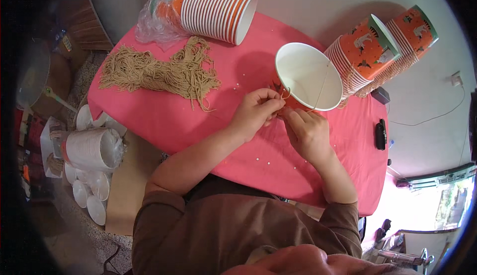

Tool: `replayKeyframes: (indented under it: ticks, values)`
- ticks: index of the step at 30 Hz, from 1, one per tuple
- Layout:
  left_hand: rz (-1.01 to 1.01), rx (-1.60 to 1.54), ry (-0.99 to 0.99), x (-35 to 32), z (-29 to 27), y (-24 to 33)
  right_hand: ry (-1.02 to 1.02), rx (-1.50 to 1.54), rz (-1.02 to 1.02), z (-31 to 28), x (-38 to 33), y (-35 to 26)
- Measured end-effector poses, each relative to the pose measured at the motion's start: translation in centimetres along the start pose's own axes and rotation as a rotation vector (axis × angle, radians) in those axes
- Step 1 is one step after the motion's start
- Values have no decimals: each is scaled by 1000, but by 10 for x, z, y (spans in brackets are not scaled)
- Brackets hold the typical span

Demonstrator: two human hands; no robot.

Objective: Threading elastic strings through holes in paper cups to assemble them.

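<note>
A large paper bucket, white inside and orange outside, stands tilted on the table with its mouth toward me. At its near side, my left hand is closed in a pinch on a thin tan cord, which makes a small loop above the fingertips. Close beside it my right hand is closed too, fingers bent against the bucket's outer wall, pinching the cord. A strand crosses the bucket's mouth from the far inner wall to the near rim. The fingertips partly hide the cord's ends.
A heap of tan cords lies left on the pink tablecloth. Behind it rests a nested stack of buckets in plastic wrap. More orange bucket stacks with cords lean at the right. A black object sits at the right edge.
</note>
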State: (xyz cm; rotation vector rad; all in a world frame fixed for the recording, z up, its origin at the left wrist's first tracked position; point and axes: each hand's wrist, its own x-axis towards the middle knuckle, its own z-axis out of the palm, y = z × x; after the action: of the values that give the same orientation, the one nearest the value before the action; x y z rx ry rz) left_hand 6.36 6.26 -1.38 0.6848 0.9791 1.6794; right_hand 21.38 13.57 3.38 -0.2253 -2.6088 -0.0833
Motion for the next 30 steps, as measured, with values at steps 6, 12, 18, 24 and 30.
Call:
replayKeyframes:
  ticks: [6,12,18,24,30]
  values:
    - [-6,-18,39,10,-1,12,-116,40,-58,3,-6,5]
    - [66,161,33,24,1,18,-141,-11,-144,0,-3,7]
    - [207,392,27,37,-3,20,-138,40,-207,2,-3,13]
    - [264,486,21,41,-1,24,-161,107,-223,-1,-1,17]
    - [252,538,27,40,2,31,-195,209,-222,-4,-1,21]
